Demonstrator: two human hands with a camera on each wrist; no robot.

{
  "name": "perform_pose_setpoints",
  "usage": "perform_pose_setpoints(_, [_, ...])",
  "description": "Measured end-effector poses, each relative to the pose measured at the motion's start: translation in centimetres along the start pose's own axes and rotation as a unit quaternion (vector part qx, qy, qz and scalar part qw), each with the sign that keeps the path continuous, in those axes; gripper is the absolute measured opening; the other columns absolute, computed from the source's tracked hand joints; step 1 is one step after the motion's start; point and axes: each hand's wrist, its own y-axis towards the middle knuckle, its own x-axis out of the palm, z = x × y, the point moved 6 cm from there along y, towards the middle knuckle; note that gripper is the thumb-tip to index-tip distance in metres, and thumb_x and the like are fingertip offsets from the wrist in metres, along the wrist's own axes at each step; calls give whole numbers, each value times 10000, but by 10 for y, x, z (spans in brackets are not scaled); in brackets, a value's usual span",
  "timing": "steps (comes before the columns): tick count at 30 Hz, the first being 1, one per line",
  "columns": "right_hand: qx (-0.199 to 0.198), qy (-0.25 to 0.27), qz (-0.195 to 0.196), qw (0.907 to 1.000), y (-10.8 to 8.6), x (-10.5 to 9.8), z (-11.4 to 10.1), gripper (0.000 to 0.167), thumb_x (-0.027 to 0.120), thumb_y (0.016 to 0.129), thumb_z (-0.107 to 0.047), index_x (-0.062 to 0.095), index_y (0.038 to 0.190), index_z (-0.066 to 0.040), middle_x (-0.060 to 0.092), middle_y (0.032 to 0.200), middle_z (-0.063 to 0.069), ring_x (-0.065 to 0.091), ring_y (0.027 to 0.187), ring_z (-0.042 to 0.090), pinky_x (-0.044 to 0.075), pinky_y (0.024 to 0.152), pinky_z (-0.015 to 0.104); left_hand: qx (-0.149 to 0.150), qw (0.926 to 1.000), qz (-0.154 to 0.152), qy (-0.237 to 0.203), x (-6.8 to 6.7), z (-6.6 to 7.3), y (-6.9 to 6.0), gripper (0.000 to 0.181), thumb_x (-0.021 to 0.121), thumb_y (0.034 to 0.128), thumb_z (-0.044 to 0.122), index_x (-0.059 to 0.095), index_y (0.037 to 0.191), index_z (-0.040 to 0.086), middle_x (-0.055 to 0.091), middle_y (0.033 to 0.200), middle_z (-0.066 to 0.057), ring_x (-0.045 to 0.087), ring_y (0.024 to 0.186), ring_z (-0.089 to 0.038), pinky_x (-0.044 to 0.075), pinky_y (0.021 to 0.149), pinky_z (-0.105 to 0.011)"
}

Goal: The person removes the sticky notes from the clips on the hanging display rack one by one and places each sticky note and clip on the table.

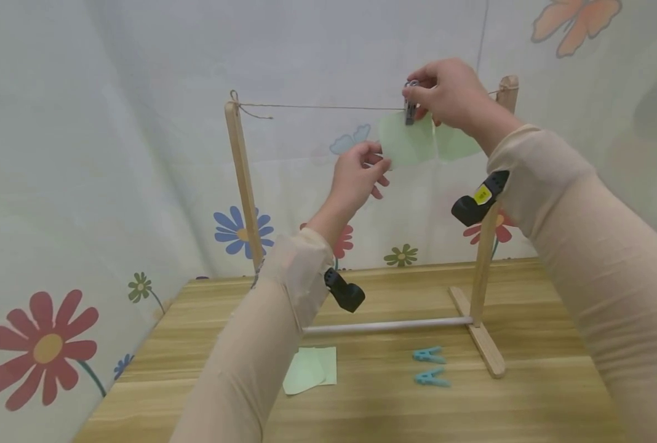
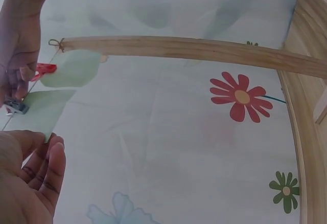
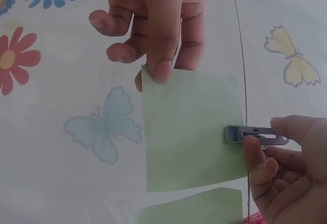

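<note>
Peg [image 1: 410,114] upright across string [image 1: 317,106], lower end over top edge of sheet [image 1: 408,146].
Right fingers [image 3: 292,125], nearer string, pinch peg's upper part; left fingers [image 3: 163,47] pinch sheet's lower-left corner.

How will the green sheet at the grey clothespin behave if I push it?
The green sheet looks paper-thin, so it's probably light and apt to bend. The grey clothespin overlaps only its upper edge, so the sheet may swing if pushed. The left hand pinches a lower corner, likely steadying it somewhat.
</note>
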Motion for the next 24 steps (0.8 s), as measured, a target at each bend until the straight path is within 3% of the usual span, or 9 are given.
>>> perform_pose_setpoints(6, [-150,188,90,9997,0,-2,3,475,474,995,-356,496,1380,-79,590,1063,46,532,752,86,459,562,180,18,10000,63,63,0,0,1,245,574,949,82,572,1182,4,645,977,-126,601,602,-95,520,467,-223])
perform_pose_setpoints(14, [-569,366,228,9975,2,-5,5,412,496,992,-283,494,1340,-63,553,1026,-4,464,611,76,419,526,173,25,9997,231,-43,1,5,0,273,579,947,82,566,1209,4,625,948,-109,578,575,-81,478,434,-191])
perform_pose_setpoints(24, [-793,705,730,9917,-1,-11,2,339,516,983,-253,508,1270,-74,517,957,-112,501,667,40,430,573,127,-44,9992,374,162,-7,2,-3,257,580,949,96,570,1196,27,623,932,-86,615,612,-162,480,434,-200])
